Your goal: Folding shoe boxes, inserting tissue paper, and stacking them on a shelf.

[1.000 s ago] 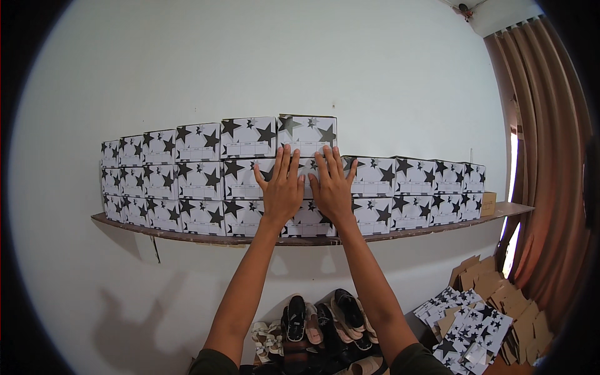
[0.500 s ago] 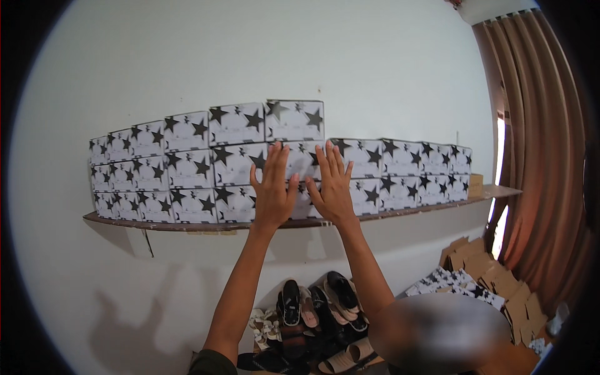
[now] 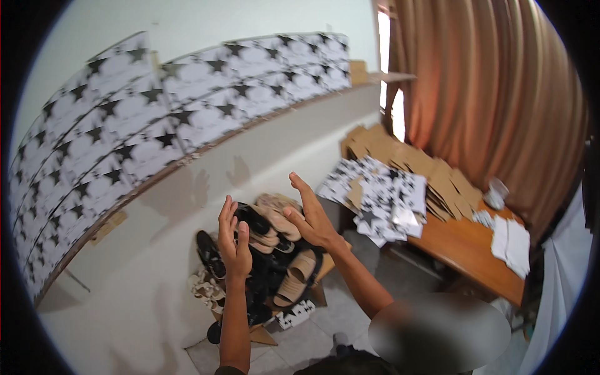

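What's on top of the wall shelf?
Star-printed boxes, three rows high at left and two at right, plus a plain brown box near the right end of the shelf. Anything behind or inside them is hidden, as is the surface underneath.

White boxes (image 3: 134, 103) printed with black stars are standing in stacked rows along a shelf (image 3: 395, 77). They are sitting three high at left, two high at right.

Star-patterned boxes (image 3: 128, 103) motion-blurred, shoes (image 3: 294, 284) partly hidden behind left hand (image 3: 236, 250), curtain (image 3: 475, 94) cut off by top edge
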The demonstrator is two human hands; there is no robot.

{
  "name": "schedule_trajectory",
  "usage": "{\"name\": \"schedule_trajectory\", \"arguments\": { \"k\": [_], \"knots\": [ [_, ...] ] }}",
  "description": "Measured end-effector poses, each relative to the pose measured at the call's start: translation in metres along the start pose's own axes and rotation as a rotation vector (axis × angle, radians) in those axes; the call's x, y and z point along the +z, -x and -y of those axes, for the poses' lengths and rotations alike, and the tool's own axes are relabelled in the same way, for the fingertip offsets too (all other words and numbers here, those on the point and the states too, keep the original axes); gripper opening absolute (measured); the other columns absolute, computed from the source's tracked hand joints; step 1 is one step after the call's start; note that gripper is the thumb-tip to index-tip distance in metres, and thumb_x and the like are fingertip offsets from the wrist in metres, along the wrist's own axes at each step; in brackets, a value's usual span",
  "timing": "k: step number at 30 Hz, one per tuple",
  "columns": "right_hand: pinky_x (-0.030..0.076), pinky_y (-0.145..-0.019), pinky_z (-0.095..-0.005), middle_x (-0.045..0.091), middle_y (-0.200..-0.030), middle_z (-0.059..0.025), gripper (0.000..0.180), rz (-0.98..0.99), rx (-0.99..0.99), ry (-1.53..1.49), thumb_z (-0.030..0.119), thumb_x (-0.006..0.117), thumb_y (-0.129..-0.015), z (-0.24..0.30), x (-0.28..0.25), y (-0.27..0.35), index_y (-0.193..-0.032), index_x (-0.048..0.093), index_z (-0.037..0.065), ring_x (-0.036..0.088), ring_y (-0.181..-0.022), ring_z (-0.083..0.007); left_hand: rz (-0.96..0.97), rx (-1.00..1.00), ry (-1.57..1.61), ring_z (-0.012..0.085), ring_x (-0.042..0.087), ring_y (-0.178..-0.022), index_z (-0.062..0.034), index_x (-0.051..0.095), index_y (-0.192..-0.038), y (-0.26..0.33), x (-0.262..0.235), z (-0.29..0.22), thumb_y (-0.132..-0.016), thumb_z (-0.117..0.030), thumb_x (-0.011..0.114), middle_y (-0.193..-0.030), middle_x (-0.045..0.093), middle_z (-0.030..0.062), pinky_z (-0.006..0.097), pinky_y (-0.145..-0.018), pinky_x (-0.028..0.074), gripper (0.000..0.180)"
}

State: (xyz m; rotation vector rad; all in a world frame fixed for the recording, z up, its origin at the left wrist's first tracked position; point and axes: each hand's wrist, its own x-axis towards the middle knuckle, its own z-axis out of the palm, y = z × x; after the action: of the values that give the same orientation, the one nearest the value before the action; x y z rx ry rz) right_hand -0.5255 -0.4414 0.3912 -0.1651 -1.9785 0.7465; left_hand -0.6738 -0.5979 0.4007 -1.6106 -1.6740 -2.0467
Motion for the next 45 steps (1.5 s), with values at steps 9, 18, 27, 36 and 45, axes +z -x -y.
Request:
{"name": "schedule_trajectory", "arguments": {
  "k": [9,18,27,36,45],
  "knots": [
    [0.034,-0.115,-0.0439,0.042,-0.148,-0.0261,0.070,-0.207,0.421,0.147,0.034,0.058,-0.100,-0.042,-0.162,0.179,-0.154,0.029,0.000,0.045,-0.136,-0.0373,0.356,-0.235,0.333,0.0315,0.045,-0.139,0.0014,0.038,-0.151,0.098,0.202,0.024,-0.105,-0.025,0.048,-0.153,0.043,0.0195,0.043,-0.114,0.036,0.054],
    [0.037,-0.113,-0.0442,0.048,-0.149,-0.0181,0.067,-0.476,0.689,0.169,0.027,0.063,-0.098,-0.069,-0.316,0.333,-0.155,0.034,0.005,0.048,-0.137,-0.0309,0.564,-0.446,0.457,0.0319,0.049,-0.136,0.0001,0.037,-0.150,0.202,0.411,0.008,-0.104,-0.028,0.056,-0.152,0.043,0.0211,0.043,-0.109,0.044,0.057],
    [0.040,-0.109,-0.0449,0.052,-0.143,-0.0225,0.066,-0.476,0.817,0.202,0.029,0.065,-0.097,-0.113,-0.397,0.393,-0.152,0.038,0.003,0.052,-0.131,-0.0337,0.614,-0.542,0.370,0.0289,0.051,-0.135,-0.0051,0.039,-0.150,0.238,0.509,-0.001,-0.105,-0.028,0.056,-0.152,0.043,0.0186,0.041,-0.105,0.047,0.054],
    [0.043,-0.109,-0.0441,0.053,-0.141,-0.0216,0.061,-0.444,0.866,0.082,0.025,0.065,-0.098,-0.212,-0.418,0.376,-0.150,0.040,0.003,0.052,-0.131,-0.0326,0.524,-0.632,0.253,0.0292,0.055,-0.129,-0.0046,0.041,-0.149,0.224,0.549,0.054,-0.103,-0.031,0.059,-0.150,0.047,0.0183,0.043,-0.102,0.049,0.056],
    [0.048,-0.099,-0.0465,0.054,-0.136,-0.0255,0.063,-0.268,0.911,0.208,0.027,0.066,-0.097,-0.352,-0.432,0.317,-0.148,0.041,0.001,0.056,-0.122,-0.0348,0.443,-0.677,0.176,0.0272,0.060,-0.120,-0.0045,0.046,-0.145,0.153,0.616,0.175,-0.102,-0.031,0.061,-0.141,0.055,0.0197,0.039,-0.100,0.048,0.052]
  ]
}}
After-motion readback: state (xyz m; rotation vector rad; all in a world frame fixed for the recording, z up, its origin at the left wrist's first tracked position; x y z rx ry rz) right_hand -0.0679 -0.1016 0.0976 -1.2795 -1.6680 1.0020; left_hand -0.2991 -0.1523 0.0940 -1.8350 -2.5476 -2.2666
